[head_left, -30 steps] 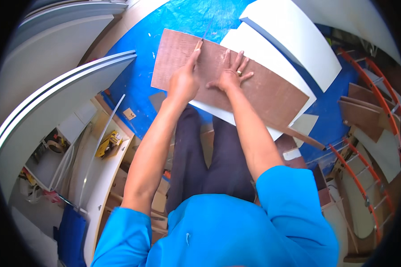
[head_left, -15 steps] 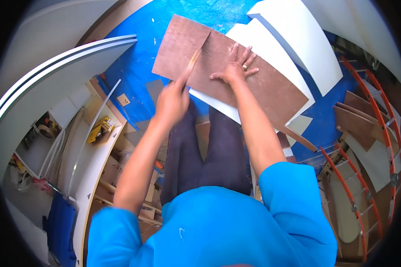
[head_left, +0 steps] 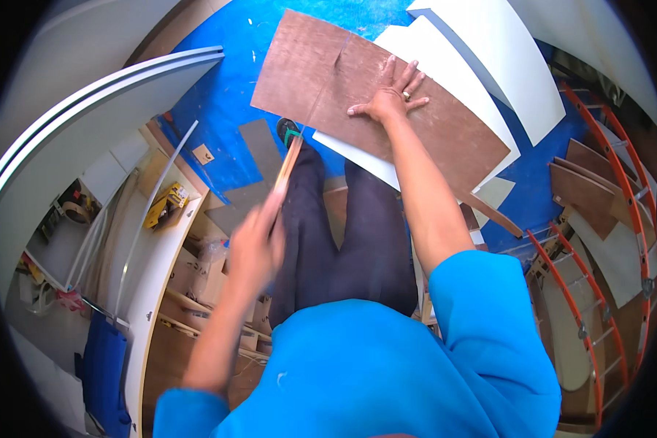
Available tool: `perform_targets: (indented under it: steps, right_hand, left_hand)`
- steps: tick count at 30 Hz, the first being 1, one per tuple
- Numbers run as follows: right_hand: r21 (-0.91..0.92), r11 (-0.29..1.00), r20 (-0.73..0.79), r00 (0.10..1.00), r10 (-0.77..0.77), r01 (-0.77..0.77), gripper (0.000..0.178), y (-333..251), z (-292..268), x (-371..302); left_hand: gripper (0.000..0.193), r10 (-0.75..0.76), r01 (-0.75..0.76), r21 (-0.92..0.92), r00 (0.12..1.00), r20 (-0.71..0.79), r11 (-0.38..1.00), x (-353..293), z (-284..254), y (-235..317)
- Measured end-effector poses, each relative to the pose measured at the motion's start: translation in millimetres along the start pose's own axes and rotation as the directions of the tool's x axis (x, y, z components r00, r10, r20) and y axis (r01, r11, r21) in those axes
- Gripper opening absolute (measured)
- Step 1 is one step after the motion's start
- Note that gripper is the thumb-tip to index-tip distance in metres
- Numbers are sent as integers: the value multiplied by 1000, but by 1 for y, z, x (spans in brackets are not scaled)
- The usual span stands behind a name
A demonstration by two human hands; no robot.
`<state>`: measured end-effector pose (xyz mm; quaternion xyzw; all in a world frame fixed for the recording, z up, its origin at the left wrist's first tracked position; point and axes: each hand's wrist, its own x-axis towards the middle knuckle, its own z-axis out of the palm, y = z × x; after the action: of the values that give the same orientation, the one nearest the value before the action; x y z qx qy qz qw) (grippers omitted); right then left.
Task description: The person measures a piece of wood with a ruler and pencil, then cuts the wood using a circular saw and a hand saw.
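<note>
A reddish-brown plywood board (head_left: 431, 135) lies tilted across the upper middle of the view. My right hand (head_left: 390, 101) presses flat on it, fingers spread, a ring on one finger. Smeared by motion, my left hand (head_left: 255, 244) is closed round the grip of what looks like a handsaw (head_left: 290, 162), seen nearly edge-on. Its narrow blade reaches up to the board's near edge, where a thin dark slit (head_left: 321, 98) runs into the wood. Under the board, a white panel (head_left: 361, 162) sticks out.
More white panels (head_left: 489, 55) lie beyond the board on a blue floor sheet (head_left: 233, 95). An orange ladder (head_left: 620, 160) and brown offcuts (head_left: 580, 197) are at the right. To the left stands a white cabinet (head_left: 160, 292) with a yellow tool box (head_left: 166, 204).
My left hand has drawn the saw back toward my body, and more of the blade shows below the board. My right hand stays spread on the board.
</note>
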<state>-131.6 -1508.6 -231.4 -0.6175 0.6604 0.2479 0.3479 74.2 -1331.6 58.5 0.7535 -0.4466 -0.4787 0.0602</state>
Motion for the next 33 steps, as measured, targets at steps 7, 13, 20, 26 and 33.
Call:
perform_targets:
  steps: [7,13,20,26,33]
  right_hand:
    - [-53,998,71,997,-13,17,173,-25,4,-17]
    - [-43,999,-7,1000,28,-29,178,-6,2,-2]
    - [-11,999,-9,999,-33,33,179,-16,0,-6]
    - [-13,1000,47,999,-22,23,173,-19,7,-15]
    - [30,1000,21,1000,-3,2,171,0,4,-10]
  left_hand:
    - [62,146,-167,-53,949,-278,984,188,72,-23]
    - [65,-50,50,-44,999,-11,998,-59,-29,19]
    - [56,115,-124,-40,976,-187,991,126,68,-45]
    - [61,42,-49,-39,989,-143,998,190,60,-3]
    - [54,-131,134,-76,990,47,988,-60,-26,26]
